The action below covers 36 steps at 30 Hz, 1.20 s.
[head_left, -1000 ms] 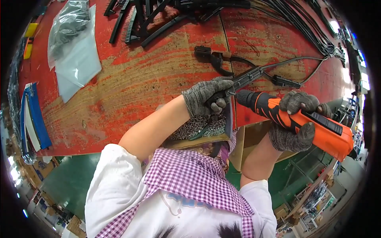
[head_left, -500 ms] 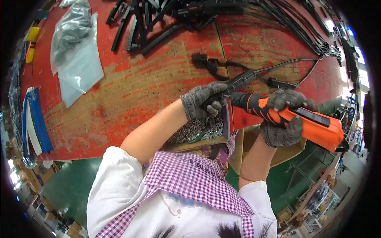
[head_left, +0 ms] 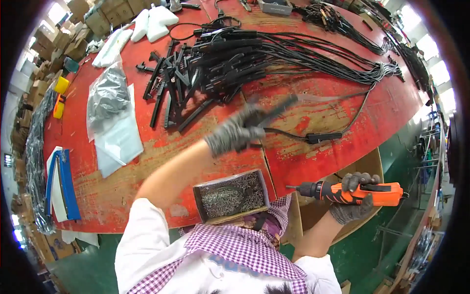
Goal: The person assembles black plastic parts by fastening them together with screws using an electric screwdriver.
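My left hand [head_left: 234,132], in a grey knit glove, is closed round a long black corded handle piece [head_left: 280,109] above the table. Motion blurs both the piece and my fingers. From its far end a thin cable runs right. Low on the right, my gloved right hand [head_left: 356,196] grips an orange and black power screwdriver [head_left: 325,190], its bit pointing left. Between my arms, at the table's near edge, stands an open box [head_left: 266,193] full of small silver screws [head_left: 230,198]. A black rectangular cable fitting [head_left: 324,137] lies right of my left hand.
A pile of black corded pieces [head_left: 225,61] covers the far middle of the worn red table [head_left: 117,191], cables [head_left: 333,61] bundled rightward. Plastic bags [head_left: 117,142] and a blue-and-white strip bundle [head_left: 63,183] lie left. A cardboard box [head_left: 367,166] stands below the right edge.
The screwdriver has come away from the black piece and dropped lower right. My left hand has swung the piece up and away from me. The view now takes in more of the far table.
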Each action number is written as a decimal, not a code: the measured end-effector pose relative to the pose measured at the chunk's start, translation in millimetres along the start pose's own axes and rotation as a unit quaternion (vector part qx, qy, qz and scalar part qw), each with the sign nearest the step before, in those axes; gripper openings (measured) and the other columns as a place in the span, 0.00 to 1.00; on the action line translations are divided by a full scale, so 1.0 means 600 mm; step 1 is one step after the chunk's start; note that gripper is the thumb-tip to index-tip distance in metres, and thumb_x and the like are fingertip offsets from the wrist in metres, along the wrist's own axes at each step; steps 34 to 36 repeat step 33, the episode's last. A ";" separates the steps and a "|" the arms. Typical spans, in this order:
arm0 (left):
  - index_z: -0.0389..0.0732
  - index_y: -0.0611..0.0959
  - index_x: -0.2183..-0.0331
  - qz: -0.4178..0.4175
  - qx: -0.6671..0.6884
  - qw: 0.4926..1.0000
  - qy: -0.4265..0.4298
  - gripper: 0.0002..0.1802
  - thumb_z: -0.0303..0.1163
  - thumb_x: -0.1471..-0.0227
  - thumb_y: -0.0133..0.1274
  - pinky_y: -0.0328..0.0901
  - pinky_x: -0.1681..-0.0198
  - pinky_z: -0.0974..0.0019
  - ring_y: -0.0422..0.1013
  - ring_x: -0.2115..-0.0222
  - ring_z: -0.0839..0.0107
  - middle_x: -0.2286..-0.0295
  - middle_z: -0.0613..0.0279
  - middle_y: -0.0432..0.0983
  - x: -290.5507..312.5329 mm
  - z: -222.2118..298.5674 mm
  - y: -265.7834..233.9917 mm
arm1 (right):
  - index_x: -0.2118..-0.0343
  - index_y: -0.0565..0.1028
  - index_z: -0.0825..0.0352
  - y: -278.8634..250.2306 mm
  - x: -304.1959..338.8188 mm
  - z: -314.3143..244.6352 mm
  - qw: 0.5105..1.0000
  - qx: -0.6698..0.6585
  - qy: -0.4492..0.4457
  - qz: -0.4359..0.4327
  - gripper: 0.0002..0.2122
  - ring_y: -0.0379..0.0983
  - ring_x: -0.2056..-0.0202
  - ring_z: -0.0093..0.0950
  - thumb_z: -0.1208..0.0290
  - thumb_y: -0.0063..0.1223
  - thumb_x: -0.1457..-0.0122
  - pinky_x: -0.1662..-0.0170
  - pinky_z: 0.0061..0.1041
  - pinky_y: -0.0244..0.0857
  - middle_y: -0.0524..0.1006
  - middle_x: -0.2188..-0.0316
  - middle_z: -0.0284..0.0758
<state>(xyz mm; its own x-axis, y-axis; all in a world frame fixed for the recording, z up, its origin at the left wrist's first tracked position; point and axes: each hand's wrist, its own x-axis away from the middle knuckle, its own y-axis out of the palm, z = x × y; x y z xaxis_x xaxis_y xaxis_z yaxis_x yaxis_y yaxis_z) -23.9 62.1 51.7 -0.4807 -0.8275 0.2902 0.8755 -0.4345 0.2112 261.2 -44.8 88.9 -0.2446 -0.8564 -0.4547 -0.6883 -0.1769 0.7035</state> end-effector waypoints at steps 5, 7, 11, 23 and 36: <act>0.51 0.63 0.52 0.225 -0.554 0.763 0.243 0.30 0.34 0.59 0.51 0.61 0.59 0.62 0.64 0.61 0.56 0.60 0.53 0.65 -0.096 0.140 -0.113 | 0.56 0.62 0.66 -0.041 0.060 -0.025 0.993 0.109 0.035 0.040 0.18 0.67 0.73 0.28 0.70 0.49 0.51 0.71 0.26 0.61 0.70 0.66 0.40; 0.51 0.62 0.51 0.364 -0.679 0.607 0.194 0.31 0.36 0.60 0.50 0.59 0.55 0.58 0.60 0.56 0.53 0.56 0.50 0.62 -0.126 0.163 -0.156 | 0.57 0.62 0.66 -0.047 0.073 -0.026 0.992 0.107 0.039 0.060 0.18 0.67 0.73 0.28 0.70 0.49 0.52 0.71 0.26 0.61 0.70 0.66 0.40; 0.46 0.74 0.65 0.278 -0.809 0.492 0.160 0.15 0.34 0.59 0.43 0.61 0.58 0.59 0.65 0.64 0.55 0.66 0.55 0.70 -0.192 0.119 -0.101 | 0.58 0.62 0.65 -0.046 0.082 -0.028 0.985 0.108 0.047 0.125 0.18 0.66 0.75 0.28 0.70 0.51 0.53 0.72 0.26 0.62 0.70 0.68 0.39; 0.38 0.74 0.72 0.075 -0.686 0.724 0.027 0.12 0.35 0.59 0.48 0.62 0.63 0.57 0.66 0.66 0.52 0.69 0.47 0.69 -0.154 -0.079 -0.028 | 0.62 0.60 0.64 -0.022 0.094 0.003 0.978 0.098 0.117 0.142 0.20 0.68 0.76 0.30 0.69 0.56 0.57 0.74 0.27 0.64 0.69 0.70 0.39; 0.36 0.78 0.69 0.036 -0.272 0.953 -0.129 0.15 0.33 0.61 0.59 0.65 0.74 0.68 0.69 0.78 0.75 0.78 0.63 0.73 -0.065 -0.055 -0.010 | 0.63 0.65 0.68 -0.038 0.098 0.054 0.915 0.121 0.348 0.168 0.17 0.71 0.78 0.29 0.78 0.53 0.59 0.76 0.29 0.70 0.69 0.63 0.49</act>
